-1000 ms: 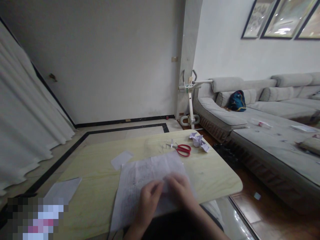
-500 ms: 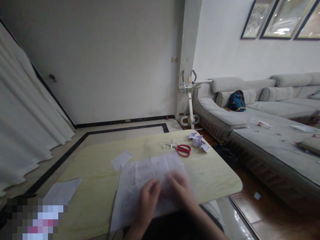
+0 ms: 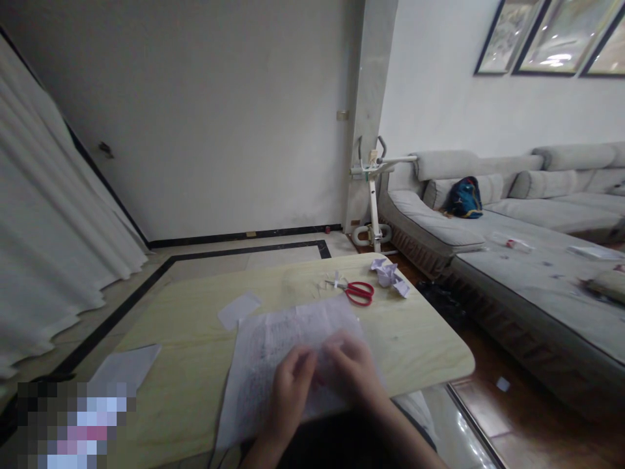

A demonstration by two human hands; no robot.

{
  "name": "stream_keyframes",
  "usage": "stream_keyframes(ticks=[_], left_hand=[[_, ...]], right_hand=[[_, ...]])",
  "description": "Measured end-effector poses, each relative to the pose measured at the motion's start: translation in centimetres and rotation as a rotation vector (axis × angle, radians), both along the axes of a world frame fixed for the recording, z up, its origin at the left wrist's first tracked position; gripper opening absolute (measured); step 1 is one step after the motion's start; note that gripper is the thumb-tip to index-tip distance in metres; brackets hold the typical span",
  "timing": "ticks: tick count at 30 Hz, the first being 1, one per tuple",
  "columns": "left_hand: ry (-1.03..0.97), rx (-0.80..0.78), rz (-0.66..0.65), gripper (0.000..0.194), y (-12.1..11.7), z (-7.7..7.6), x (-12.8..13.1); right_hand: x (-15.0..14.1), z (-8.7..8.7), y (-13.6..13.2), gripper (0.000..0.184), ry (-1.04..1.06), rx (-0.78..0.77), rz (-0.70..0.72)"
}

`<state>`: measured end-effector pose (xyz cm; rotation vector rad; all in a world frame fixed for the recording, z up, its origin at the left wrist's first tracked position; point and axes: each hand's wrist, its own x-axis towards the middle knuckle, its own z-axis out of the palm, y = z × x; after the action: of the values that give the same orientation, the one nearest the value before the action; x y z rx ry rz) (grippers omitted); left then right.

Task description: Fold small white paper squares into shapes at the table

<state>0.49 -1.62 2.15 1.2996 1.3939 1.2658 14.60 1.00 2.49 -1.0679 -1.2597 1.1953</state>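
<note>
A large printed sheet of paper (image 3: 288, 326) lies over the near part of the pale wooden table. My left hand (image 3: 295, 378) is above its lower middle, thumb and fingers pinched together. Close beside it on the right, my right hand (image 3: 349, 365) is closed too, its fingertips facing the left ones. Whatever lies between the fingertips is too small and blurred to make out. Beyond the sheet rests a pair of red-handled scissors (image 3: 360, 293), blades pointing left. Folded pale purple paper pieces (image 3: 390, 277) sit at the table's far right corner.
On the table (image 3: 180, 391), a small pale paper piece (image 3: 239, 310) touches the sheet's upper left, and more paper (image 3: 129, 365) lies at the left edge. Thin scraps (image 3: 325, 283) surround the scissor blades. A grey sofa (image 3: 488, 260) stands to the right.
My right hand has shifted very slightly, its fingers staying near the left fingertips. The left hand has hardly moved. The whole view has shifted a little.
</note>
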Motion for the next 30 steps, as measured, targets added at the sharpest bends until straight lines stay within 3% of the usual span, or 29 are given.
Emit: stream_keyframes(ticks=[8,17,25,30], left_hand=[[-0.008,0.056,0.031,0.026,0.1,0.3,-0.1],[-0.016,0.017,0.051,0.026,0.1,1.0,-0.1],[-0.043,-0.040,-0.008,0.035,0.1,0.4,0.1],[-0.018,-0.016,-0.059,0.031,-0.1,0.6,0.2]], right_hand=[[-0.2,1.0,-0.4,0.010,-0.157,0.220,-0.054],[0.1,0.6,-0.5,0.018,-0.060,0.052,0.133],[0.1,1.0,-0.4,0.020,0.005,-0.065,-0.047],[0.0,1.5,-0.5,0.019,0.055,-0.061,-0.027]])
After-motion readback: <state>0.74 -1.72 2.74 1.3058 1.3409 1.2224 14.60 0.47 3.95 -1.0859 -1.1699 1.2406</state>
